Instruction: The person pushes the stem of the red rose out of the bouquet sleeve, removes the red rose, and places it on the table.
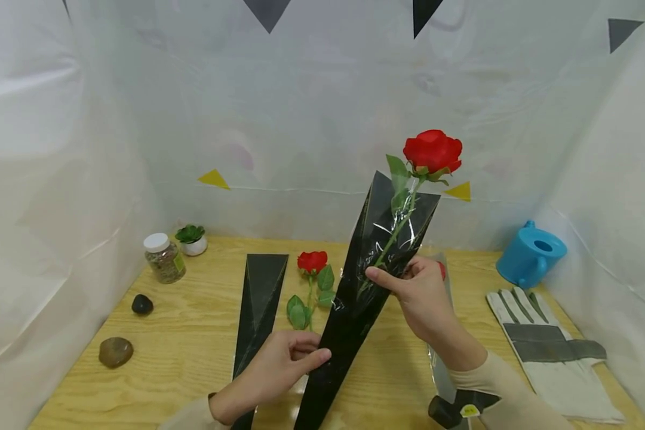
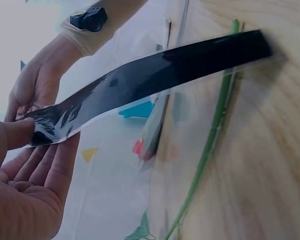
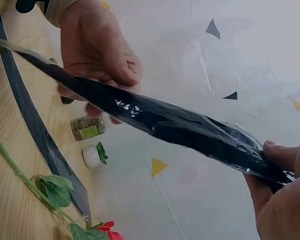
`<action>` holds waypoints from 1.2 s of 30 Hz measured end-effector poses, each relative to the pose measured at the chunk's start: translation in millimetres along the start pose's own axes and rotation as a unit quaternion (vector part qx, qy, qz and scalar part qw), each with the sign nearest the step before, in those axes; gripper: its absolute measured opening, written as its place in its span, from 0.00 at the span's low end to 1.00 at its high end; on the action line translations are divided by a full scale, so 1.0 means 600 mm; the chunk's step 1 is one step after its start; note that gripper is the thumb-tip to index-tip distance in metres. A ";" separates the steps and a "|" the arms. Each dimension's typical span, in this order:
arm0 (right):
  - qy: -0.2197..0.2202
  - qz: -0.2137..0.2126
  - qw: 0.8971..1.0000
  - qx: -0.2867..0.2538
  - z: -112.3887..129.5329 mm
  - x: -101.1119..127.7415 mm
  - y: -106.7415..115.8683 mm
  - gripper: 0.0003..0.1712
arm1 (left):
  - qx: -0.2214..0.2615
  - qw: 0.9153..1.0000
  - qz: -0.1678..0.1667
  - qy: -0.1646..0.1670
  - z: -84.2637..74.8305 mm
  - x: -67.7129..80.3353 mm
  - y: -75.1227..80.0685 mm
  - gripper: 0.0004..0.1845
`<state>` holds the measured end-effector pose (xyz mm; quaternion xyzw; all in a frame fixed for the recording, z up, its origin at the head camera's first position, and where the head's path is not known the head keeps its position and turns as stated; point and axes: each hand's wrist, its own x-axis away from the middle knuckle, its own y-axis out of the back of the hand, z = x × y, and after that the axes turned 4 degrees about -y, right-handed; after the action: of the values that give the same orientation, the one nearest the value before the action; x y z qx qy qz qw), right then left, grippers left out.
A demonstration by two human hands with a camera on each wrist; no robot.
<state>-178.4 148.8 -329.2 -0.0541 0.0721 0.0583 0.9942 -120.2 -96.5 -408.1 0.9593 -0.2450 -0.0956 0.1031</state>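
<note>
- Sleeve [image 1: 355,298], black and tapered, is held tilted above the table [image 1: 193,352], with a rose [image 1: 432,152] inside and its bloom clear of the wide mouth.
- Left hand [image 1: 279,373] grips the narrow lower part, thumb across the front, likely to steady it.
- Right hand [image 1: 416,292] pinches the film and stem at mid-height.
- Long axis runs from the near point up to the far right.

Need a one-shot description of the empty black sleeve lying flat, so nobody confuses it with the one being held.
On the wooden table, look left of the loose red rose lying at the centre. The empty black sleeve lies flat there, wide end toward the back wall. Unlike the raised sleeve held by both hands, it contains no flower.
</note>
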 end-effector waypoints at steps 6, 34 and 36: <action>-0.009 0.009 1.000 0.009 -0.003 0.001 -0.005 0.14 | -0.022 1.000 0.002 -0.020 -0.010 -0.010 -0.003 0.21; -0.052 -0.015 0.999 0.006 -0.038 0.028 -0.038 0.20 | -0.029 0.998 -0.042 -0.044 -0.037 -0.014 0.007 0.09; -0.058 -0.014 0.998 -0.007 -0.039 0.030 -0.040 0.20 | -0.031 0.998 -0.040 -0.047 -0.039 -0.015 0.010 0.09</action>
<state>-161.2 124.5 -352.7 -0.0588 0.0128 0.0483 0.9970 -125.2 -93.4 -382.8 0.9592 -0.2075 -0.1525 0.1167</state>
